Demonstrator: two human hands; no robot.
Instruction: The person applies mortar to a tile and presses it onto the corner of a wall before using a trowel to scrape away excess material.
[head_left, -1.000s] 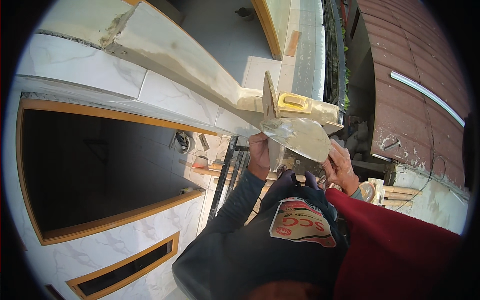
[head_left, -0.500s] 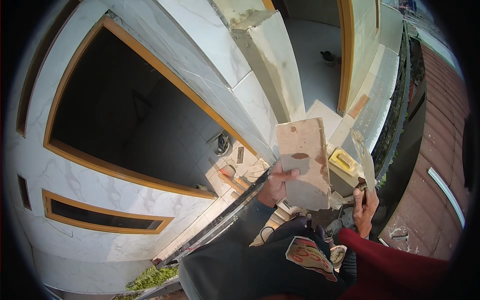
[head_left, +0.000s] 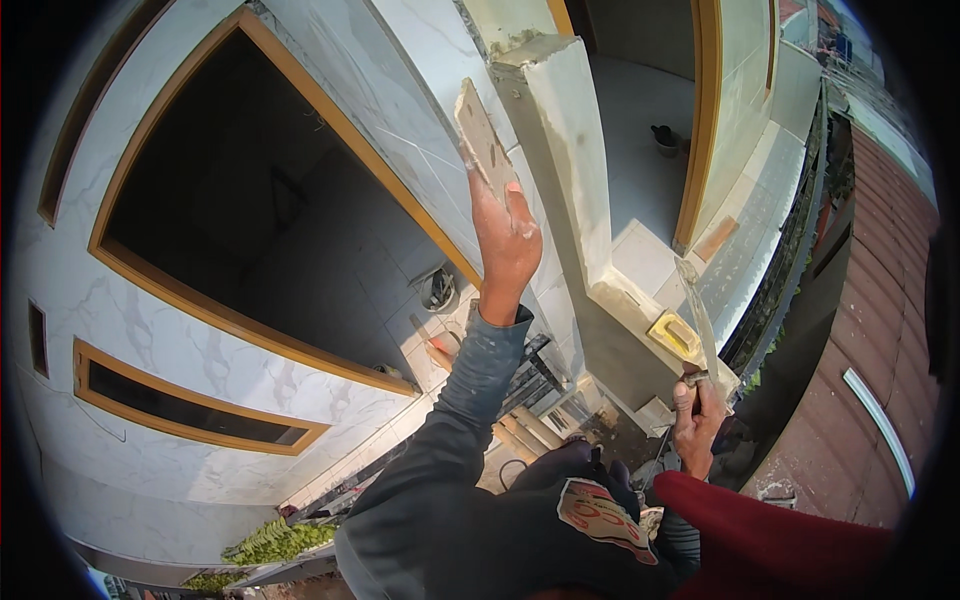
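Observation:
My left hand (head_left: 508,240) is raised, its fingers closed on a cut tile (head_left: 484,145). The tile is tilted nearly edge-on to me, in front of the marble-patterned wall by the plastered column (head_left: 570,140); whether it touches the wall I cannot tell. Lower right, my right hand (head_left: 697,428) grips a trowel (head_left: 704,325) whose blade points away from me and carries greyish mortar. Its handle is mostly hidden in my fingers. A yellow plastering float (head_left: 676,336) rests on the ledge (head_left: 632,300) just left of the trowel.
An orange-framed opening (head_left: 320,130) lies to the left, with a bucket (head_left: 437,290) on the tiled floor inside. Another doorway (head_left: 690,120) stands beyond the column. A rusty-red metal roof (head_left: 850,330) drops away at right. Green leaves (head_left: 275,540) show lower left.
My left hand has lifted the tile up and away toward the wall beside the column, turning it from face-on to nearly edge-on. My right hand still holds the trowel, slightly lower left in view.

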